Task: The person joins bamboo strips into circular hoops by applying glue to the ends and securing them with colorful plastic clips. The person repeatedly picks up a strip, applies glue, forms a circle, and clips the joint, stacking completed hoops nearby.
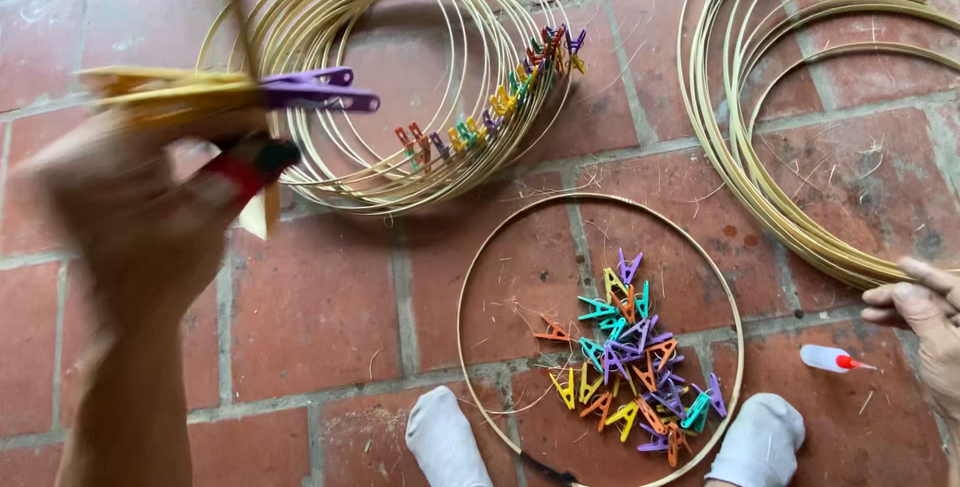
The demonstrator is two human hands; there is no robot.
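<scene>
Here, at the upper left of the frame, the left hand [140, 212] is seen blurred, its fingers curled shut around a thin bamboo strip [165, 89] on which a purple clothespin [320, 90] is clamped; something red and dark is also pinched there, though what it is cannot be told through the blur. The strip's long axis is laid roughly level, its clipped end pointed to the right, toward the stack of bamboo hoops [400, 77] fanned out at the upper middle, where a row of coloured clips [490, 107] is pinned along the lower right arc. The stack lies just right of the fingers, so the left hand is by far the nearer to it.

The right hand [925, 322] is found at the right edge, fingers loosely bent and resting against the lower rim of a second bundle of hoops [760, 147]; whether anything is truly gripped cannot be told. A small glue bottle [828, 358] with a red tip lies just beside it on the brick floor [320, 307]. Between two socked feet [450, 442], at the lower middle, a single hoop [470, 277] is laid flat around a pile of loose clothespins [630, 357], well apart from both hands.
</scene>
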